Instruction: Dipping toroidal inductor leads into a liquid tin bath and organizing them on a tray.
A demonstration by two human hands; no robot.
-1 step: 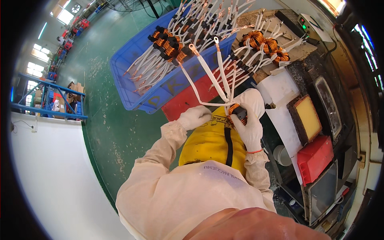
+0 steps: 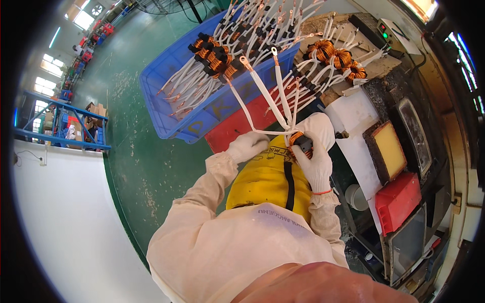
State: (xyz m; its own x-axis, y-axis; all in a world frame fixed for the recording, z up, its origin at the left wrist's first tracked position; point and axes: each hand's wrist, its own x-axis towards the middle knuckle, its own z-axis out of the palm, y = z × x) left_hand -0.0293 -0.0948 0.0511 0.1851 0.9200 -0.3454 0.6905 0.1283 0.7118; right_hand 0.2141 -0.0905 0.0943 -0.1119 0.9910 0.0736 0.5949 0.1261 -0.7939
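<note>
My right hand (image 2: 317, 156), in a white glove, grips a copper-wound ring coil (image 2: 301, 144) with a black part on it, above the yellow apron (image 2: 265, 177) on my lap. Several white sleeved leads (image 2: 268, 98) rise from the coil, tipped with copper ring lugs. One lead (image 2: 244, 108) bends off to the left and passes just above my left hand (image 2: 247, 146). That hand, gloved too, has its fingers curled together beside the apron, with nothing visible in them. The right palm hides part of the coil.
Beyond my hands, a blue crate (image 2: 177, 123) holds many similar coils with leads; a red surface (image 2: 235, 126) lies under its near side. More coils (image 2: 341, 58) sit on the bench at right. A yellow block in a dark frame (image 2: 388, 151) and a red bin (image 2: 399, 202) stand nearer.
</note>
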